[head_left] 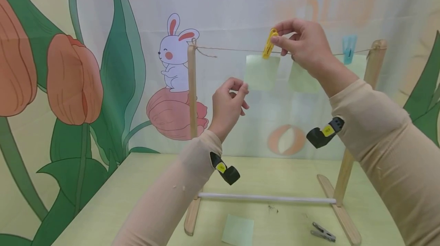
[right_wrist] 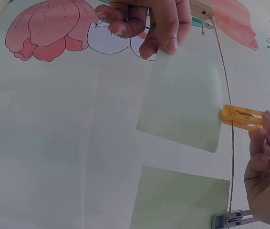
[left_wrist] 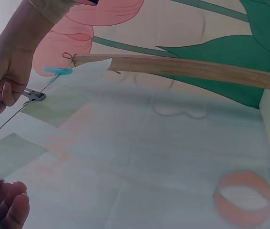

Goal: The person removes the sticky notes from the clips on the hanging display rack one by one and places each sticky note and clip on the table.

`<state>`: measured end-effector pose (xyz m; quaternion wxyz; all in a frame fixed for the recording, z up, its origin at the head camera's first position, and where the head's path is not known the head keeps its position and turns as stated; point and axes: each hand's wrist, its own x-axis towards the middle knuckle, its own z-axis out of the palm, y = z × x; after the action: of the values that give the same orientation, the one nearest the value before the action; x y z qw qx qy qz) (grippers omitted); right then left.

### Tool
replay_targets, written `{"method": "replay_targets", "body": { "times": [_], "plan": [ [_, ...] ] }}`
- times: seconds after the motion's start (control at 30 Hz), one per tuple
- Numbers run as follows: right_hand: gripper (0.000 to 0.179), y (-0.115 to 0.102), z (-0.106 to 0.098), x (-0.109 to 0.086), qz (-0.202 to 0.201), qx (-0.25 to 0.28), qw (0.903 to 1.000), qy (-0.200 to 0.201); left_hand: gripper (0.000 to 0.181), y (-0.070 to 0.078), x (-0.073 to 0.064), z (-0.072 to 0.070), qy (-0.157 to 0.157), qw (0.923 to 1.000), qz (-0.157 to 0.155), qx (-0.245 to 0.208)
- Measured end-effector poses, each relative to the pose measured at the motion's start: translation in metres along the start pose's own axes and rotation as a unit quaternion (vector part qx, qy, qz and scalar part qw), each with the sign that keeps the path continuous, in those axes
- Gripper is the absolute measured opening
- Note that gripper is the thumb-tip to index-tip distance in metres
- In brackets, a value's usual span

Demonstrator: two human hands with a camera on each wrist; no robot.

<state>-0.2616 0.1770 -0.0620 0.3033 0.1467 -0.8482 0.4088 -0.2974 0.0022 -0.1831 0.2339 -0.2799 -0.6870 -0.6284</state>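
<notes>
A pale green paper square hangs at a string, its top edge under a yellow clothespin. My right hand pinches the upper end of that clothespin between thumb and fingers. At the paper's left edge, near its lower corner, my left hand pinches the sheet; the right wrist view shows the fingertips on it. Beside it a second paper square hangs from a grey clothespin. Closest to the right post, a blue clothespin holds another sheet, partly behind my arm.
The string runs between a left wooden post and a right wooden post, joined low down by a white bar. On the table lie a loose paper square and a grey clothespin. A printed cloth hangs behind.
</notes>
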Motion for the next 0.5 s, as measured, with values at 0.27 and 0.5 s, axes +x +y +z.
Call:
{"method": "replay_targets", "body": {
  "times": [0.27,0.5],
  "plan": [
    [0.028,-0.0024,-0.0021,-0.0017,-0.014,0.036,0.9988,0.031,0.012,-0.0016,-0.0024,-0.0012,-0.005,0.9998,0.007,0.015],
    [0.023,-0.0030,-0.0045,-0.0025,-0.016,0.057,0.9974,0.041,0.011,-0.0042,-0.0064,-0.0048,-0.002,0.9995,0.015,0.030]
  ]
}}
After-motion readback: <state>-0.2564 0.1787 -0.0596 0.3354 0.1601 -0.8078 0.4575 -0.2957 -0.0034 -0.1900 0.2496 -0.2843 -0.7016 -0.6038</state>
